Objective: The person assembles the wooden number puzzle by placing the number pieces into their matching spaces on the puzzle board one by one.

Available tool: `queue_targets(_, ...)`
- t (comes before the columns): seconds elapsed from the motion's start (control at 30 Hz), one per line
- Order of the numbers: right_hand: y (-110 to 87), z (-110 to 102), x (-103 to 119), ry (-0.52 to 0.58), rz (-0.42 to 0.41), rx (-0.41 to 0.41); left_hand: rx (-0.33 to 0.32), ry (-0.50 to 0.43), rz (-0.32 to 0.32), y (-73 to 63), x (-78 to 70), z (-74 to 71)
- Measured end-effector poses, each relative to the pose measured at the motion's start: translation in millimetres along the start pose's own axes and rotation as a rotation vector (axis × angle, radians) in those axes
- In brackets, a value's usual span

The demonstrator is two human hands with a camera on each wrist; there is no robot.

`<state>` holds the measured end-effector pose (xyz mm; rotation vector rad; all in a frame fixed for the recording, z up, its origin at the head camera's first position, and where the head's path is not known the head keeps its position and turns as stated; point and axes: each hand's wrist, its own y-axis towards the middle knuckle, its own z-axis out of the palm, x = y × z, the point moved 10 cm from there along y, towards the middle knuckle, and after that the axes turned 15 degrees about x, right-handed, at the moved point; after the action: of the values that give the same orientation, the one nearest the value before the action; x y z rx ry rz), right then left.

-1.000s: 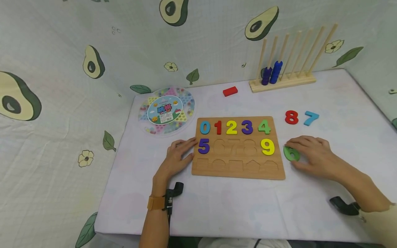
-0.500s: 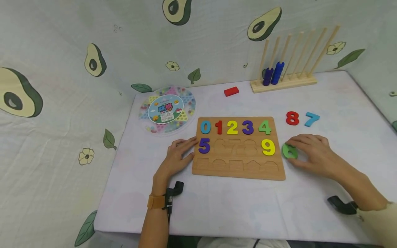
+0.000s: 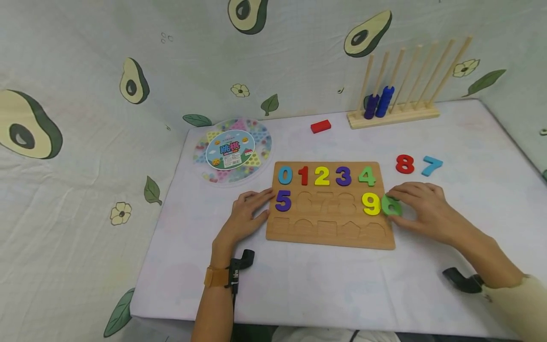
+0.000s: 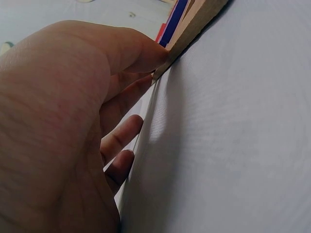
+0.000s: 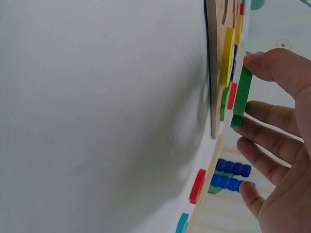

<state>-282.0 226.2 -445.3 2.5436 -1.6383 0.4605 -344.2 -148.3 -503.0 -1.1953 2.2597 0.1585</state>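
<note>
A green number 6 (image 3: 391, 205) is pinched between the thumb and fingers of my right hand (image 3: 427, 211). In the right wrist view the green 6 (image 5: 243, 94) is raised off the surface, near the right edge of the wooden number board (image 3: 325, 229) and beside the yellow 9 (image 3: 371, 204). My left hand (image 3: 244, 216) rests at the board's left edge, its thumb and fingertips touching the side. The board bears the digits 0 to 4 in its top row and a purple 5 (image 3: 283, 200) below; outlined recesses show elsewhere.
A red 8 (image 3: 404, 164) and a blue 7 (image 3: 432, 166) lie right of the board. Behind stand a wooden peg rack (image 3: 395, 118) with blue and purple beads, a red block (image 3: 321, 126) and a round game box (image 3: 231, 149).
My right hand has carried the green 6 leftward from the table to the board's right edge. My left hand stays at the board's left side.
</note>
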Motion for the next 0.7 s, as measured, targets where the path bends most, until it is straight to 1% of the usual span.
queue_targets(0.27, 6.9, -0.1, 7.5, 0.002, -0.011, -0.008, -0.001, 0.002, -0.004, -0.6, -1.3, -0.2)
queue_targets(0.37, 9.0, 0.8, 11.2, 0.001, -0.027, -0.014, 0.001, 0.003, -0.012, -0.9, -0.9, -0.2)
queue_targets(0.7, 19.3, 5.1, 25.9, 0.018, -0.082, -0.012, -0.005, 0.002, -0.011, -0.4, -1.4, -1.1)
